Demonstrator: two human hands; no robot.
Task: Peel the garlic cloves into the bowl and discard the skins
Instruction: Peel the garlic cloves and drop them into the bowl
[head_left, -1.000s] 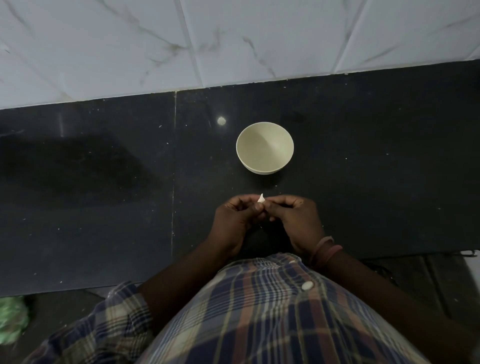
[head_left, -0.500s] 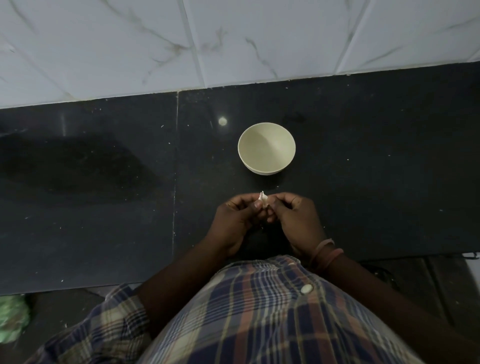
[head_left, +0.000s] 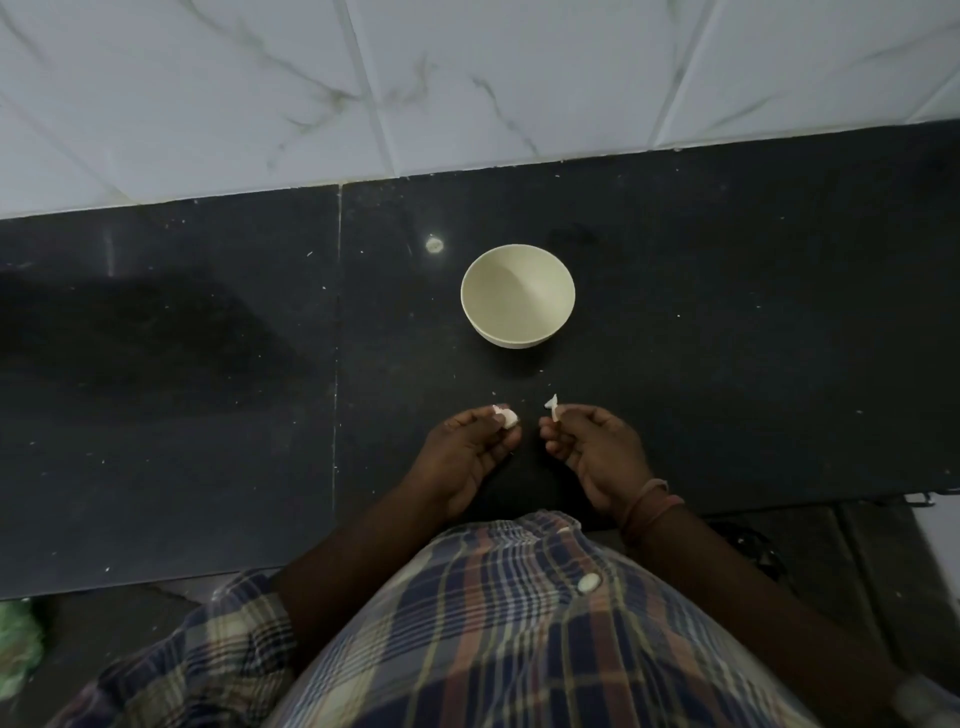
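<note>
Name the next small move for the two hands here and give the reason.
Probably the left hand should carry its garlic clove forward and drop it into the bowl, which looks empty. The right hand pinches a torn-off skin, so the clove looks at least partly peeled.
</note>
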